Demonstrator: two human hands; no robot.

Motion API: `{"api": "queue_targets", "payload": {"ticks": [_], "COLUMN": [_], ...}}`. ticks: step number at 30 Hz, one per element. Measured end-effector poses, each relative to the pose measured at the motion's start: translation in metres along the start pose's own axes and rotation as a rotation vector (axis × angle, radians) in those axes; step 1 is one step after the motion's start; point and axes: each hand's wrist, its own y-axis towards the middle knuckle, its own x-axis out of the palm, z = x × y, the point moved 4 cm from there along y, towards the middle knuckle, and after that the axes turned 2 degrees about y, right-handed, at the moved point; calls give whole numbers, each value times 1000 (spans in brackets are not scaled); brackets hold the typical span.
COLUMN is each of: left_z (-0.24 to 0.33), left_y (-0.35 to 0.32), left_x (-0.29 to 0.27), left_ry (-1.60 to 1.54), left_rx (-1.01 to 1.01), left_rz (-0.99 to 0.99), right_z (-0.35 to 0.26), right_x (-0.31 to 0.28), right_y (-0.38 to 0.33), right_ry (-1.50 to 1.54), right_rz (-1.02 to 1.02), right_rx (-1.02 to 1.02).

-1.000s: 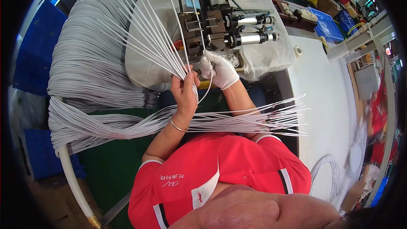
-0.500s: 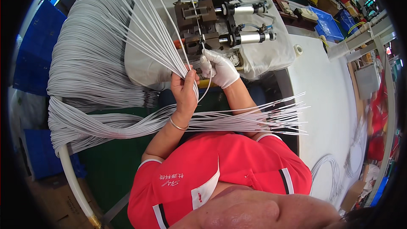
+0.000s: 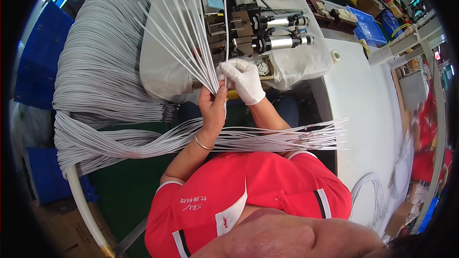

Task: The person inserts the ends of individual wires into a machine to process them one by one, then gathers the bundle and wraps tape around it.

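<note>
My bare left hand [image 3: 213, 107] is closed around a fanned bundle of thin light-grey cables [image 3: 193, 62], whose free ends point up and away from me. Close beside it, on the right, my right hand [image 3: 246, 82] wears a white glove and pinches a single grey cable [image 3: 226, 28]. That cable stands nearly straight up in front of the clamping machine [image 3: 242, 21], which has dark metal blocks and two silver air cylinders [image 3: 287, 41]. The gloved fingertips are partly hidden, close to the left hand's bundle. More grey cables [image 3: 282, 138] lie across beneath both forearms.
A thick mass of grey cables [image 3: 98, 52] hangs at the left over a pale pipe rail [image 3: 81, 200]. White sheeting [image 3: 165, 67] lies around the machine. To the right is a white tabletop [image 3: 361, 110] with coiled cable [image 3: 370, 196] and a tape roll [image 3: 335, 56]. A blue crate [image 3: 368, 26] stands beyond.
My right hand has moved slightly left and down from the machine, against the left hand. Its cable, looped below before, now stands straight up. The machine's blocks look farther apart.
</note>
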Motion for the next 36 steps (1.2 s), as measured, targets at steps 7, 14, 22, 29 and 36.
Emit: {"api": "queue_targets", "payload": {"ticks": [7,14,22,29,36], "left_z": [11,20,22,20,18], "left_y": [7,8,8,8,11], "left_x": [-1,5,5,5,4], "left_ry": [-52,-59,-57,-54,-47], "left_rx": [55,89,76,71,80], "left_rz": [30,29,40,38,30], "right_z": [20,21,21,23,26], "right_x": [-8,-6,-7,-5,-3], "right_y": [5,15,23,23,21], "right_ry": [593,834,953,950,962], "right_rz": [65,-310,-422,-413,-373], "right_rx": [291,347,359,397,410]}}
